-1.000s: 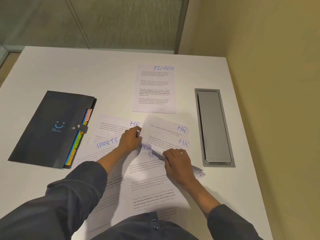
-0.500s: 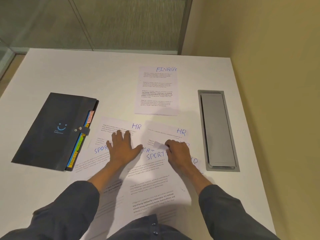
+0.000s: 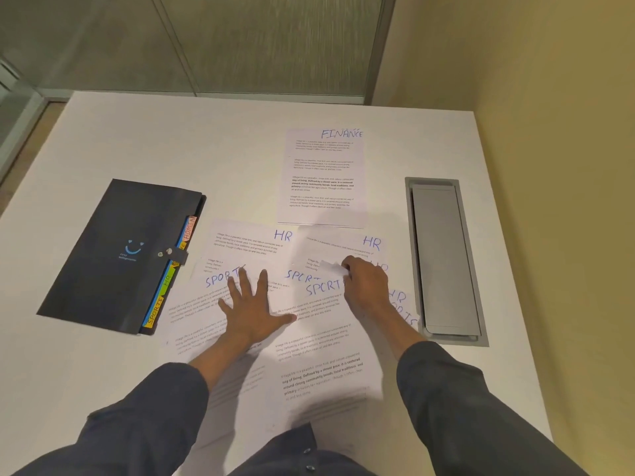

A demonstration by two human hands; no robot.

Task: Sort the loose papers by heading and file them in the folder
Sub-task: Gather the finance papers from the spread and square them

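Loose white sheets overlap in front of me, headed SPORTS point(image 3: 323, 341) and HR point(image 3: 247, 245). My left hand point(image 3: 252, 310) presses flat, fingers spread, on the left SPORTS sheet point(image 3: 196, 307). Over the right HR sheet point(image 3: 343, 245), my right hand point(image 3: 367, 286) pinches the lifted corner of a sheet. A single FINANCE sheet point(image 3: 323, 176) lies apart, farther back. The black expanding folder point(image 3: 113, 255) lies shut at the left, its coloured tabs showing along the right edge.
The white table point(image 3: 171, 142) ends at a yellow wall on the right. A grey recessed cable hatch point(image 3: 443, 259) sits flush in the tabletop right of the papers. Glass panels stand behind the far edge.
My left hand has slid down from the HR sheet and spread flat on the SPORTS sheet. My right hand has moved up and lifted a paper corner.
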